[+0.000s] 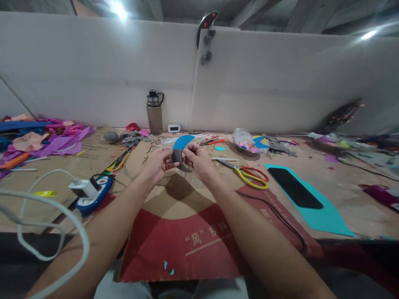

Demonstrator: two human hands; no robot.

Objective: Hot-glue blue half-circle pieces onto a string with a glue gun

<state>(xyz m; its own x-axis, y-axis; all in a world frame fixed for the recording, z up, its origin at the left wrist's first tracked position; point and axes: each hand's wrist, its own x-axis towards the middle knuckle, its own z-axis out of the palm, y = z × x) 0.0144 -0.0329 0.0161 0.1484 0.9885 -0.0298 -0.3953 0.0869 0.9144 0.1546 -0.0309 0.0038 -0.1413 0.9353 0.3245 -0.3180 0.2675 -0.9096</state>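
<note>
Both of my hands grip a curved, crescent-shaped piece, bright blue at the top and dark grey below, raised over the cardboard. My left hand pinches its left edge, thumb and fingers closed on the grey part. From the other side, my right hand holds it near the middle, with thumb and fingertips pressed together. The grey lower end curves to a point between the hands. Beneath lies a sheet of tan and red cardboard with a few small blue scraps on it.
Yellow-and-red scissors lie to the right, beside a black phone on a turquoise sheet. A blue power strip and white cable sit at left. Behind are a water bottle, purple scraps and a bowl.
</note>
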